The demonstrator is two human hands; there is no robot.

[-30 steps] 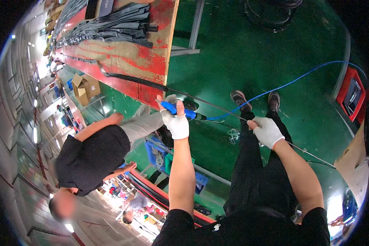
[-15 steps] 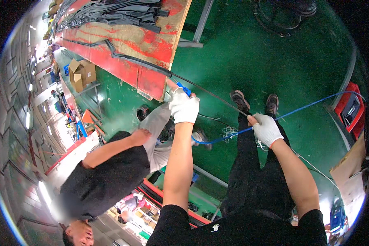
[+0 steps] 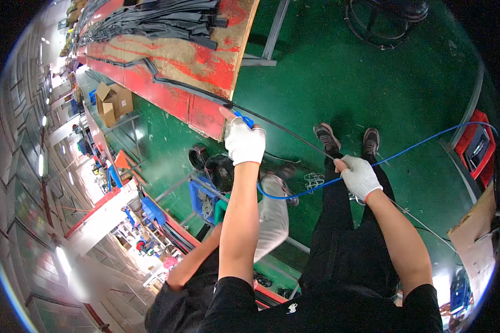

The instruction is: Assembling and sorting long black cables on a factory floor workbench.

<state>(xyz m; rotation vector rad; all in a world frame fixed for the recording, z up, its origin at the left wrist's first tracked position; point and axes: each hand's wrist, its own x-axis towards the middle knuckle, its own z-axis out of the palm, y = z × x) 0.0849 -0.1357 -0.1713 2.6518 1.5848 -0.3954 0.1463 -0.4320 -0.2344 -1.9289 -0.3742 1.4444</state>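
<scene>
My left hand (image 3: 245,143), in a white knit glove, is closed around a blue air gun (image 3: 243,118) at the table corner. A blue hose (image 3: 311,190) loops from below that hand toward the right. The thumb side of the hand is at the end of a long black rubber strip (image 3: 191,90) lying along the red table edge. From the strip's end a thin dark cord (image 3: 286,130) runs taut to my right hand (image 3: 359,176). That gloved hand pinches the cord between thumb and fingers, in front of my legs.
The worn red table (image 3: 205,111) carries a pile of black strips (image 3: 155,22). A person in a black shirt (image 3: 189,299) is at lower left, beside my left arm. A cardboard box (image 3: 114,102), a blue crate (image 3: 203,197) and a stool (image 3: 386,22) stand around. Tangled string (image 3: 315,180) lies on the green floor.
The other person has moved down and right, partly behind my left arm, baring the blue crate. My left hand has shifted slightly left; my right hand stays on the cord.
</scene>
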